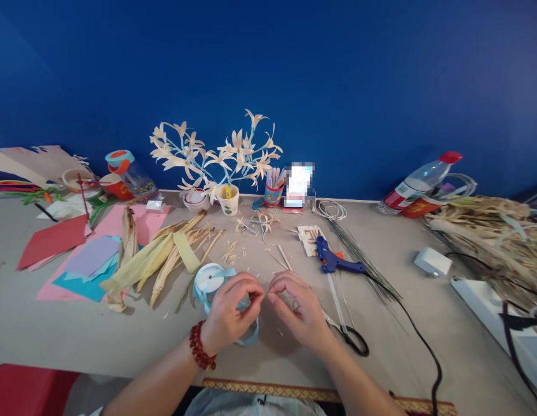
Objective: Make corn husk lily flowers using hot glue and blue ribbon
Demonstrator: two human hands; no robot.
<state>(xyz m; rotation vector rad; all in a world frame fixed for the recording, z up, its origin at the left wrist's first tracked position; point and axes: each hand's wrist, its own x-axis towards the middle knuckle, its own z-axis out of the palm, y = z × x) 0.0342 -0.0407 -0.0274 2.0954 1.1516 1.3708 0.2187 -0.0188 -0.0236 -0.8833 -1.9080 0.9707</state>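
Note:
My left hand [236,309], with a red bead bracelet [200,346] on its wrist, is pinched closed above the blue ribbon roll [210,279]. Close beside it, my right hand [298,309] is also pinched, its fingertips nearly meeting the left ones. Whatever lies between the fingers of either hand is too small to make out. Black-handled scissors [357,340] lie just right of my right hand. Beyond them is a blue glue gun [333,259] with a clear glue stick [337,301] nearby. Small scraps lie behind my hands.
Dried husks [164,257] and coloured paper [95,254] cover the left side. A paper cup [228,202] holds pale flowers [237,147] at the back. A tilted bottle [418,182], a white power strip [489,312], thin wires [359,254] and a black cord [418,329] are on the right.

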